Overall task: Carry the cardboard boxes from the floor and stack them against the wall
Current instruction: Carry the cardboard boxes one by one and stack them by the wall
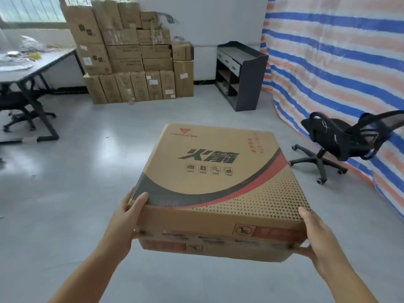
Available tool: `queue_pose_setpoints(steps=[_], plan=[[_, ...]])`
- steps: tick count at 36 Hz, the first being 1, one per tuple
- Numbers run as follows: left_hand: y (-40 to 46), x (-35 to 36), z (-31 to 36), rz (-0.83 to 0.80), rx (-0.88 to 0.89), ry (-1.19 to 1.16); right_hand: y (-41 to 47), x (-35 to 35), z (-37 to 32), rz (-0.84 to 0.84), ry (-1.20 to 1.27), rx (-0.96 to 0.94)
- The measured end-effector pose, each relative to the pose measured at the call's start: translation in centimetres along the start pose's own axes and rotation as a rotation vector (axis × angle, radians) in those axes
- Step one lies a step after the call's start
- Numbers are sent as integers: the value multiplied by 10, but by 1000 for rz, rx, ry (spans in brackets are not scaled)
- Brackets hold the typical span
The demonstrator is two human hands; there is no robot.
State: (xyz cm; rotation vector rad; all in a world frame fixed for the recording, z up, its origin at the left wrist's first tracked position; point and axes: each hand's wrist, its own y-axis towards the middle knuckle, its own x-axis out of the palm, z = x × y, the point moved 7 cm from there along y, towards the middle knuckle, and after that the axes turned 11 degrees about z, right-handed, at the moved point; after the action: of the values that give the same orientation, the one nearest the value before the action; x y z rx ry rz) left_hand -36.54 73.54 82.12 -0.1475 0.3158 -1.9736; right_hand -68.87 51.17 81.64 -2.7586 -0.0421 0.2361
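Observation:
A flat brown cardboard box (216,186) with black lettering and a red and black swoosh is held in the air in front of me, above the grey floor. My left hand (126,217) grips its near left corner, thumb on the top face and fingers underneath. My right hand (317,235) grips the near right corner in the same way, its fingers curled under the bottom edge. Against the far wall stands a tall stack of cardboard boxes (135,55), several rows high.
A grey desk (37,66) with clutter and a black chair beneath stands at the left. A dark cabinet (242,75) sits right of the stack. A black office chair (341,143) stands before a striped tarp (341,62) at the right. Grey floor (87,171) lies between.

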Motion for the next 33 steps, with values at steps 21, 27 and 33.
queue_pose_setpoints(steps=[21,27,33], plan=[[224,190,57,60,-29,3,268,131,-109,-41,-59,-52],[334,249,100,61,-33,2,356,191,-171,-9,-42,-49],[414,304,133,62,-31,-5,434,242,-217,11,-19,-49]])
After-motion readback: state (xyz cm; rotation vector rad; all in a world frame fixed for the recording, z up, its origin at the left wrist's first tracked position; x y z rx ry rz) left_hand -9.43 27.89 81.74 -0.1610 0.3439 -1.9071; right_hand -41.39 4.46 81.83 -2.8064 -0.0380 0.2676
